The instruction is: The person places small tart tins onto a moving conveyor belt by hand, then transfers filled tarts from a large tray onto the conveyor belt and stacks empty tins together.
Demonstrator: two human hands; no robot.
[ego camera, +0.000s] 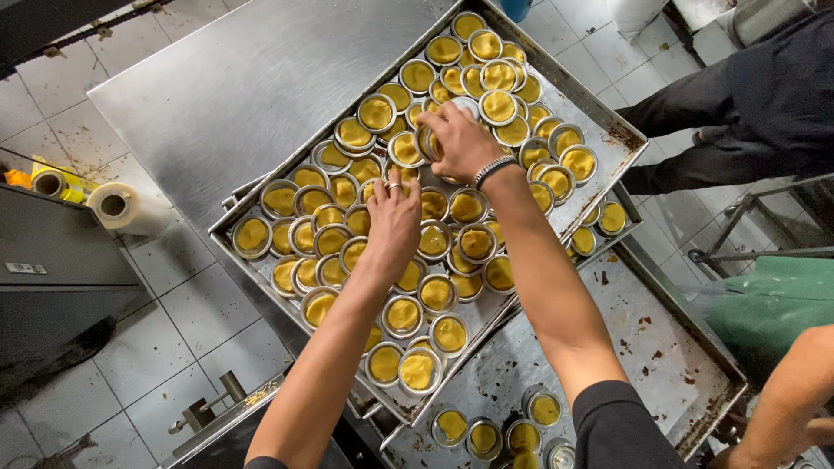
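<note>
Filled tins (437,292) crowded a tray (608,122) on the bench (217,87); another tray (678,365) lay below it, right.

Shiny steel table (217,87), big metal tray (608,122) on it full of small round tins of yellow dough (417,369), second rusty tray (660,347) just below.
</note>
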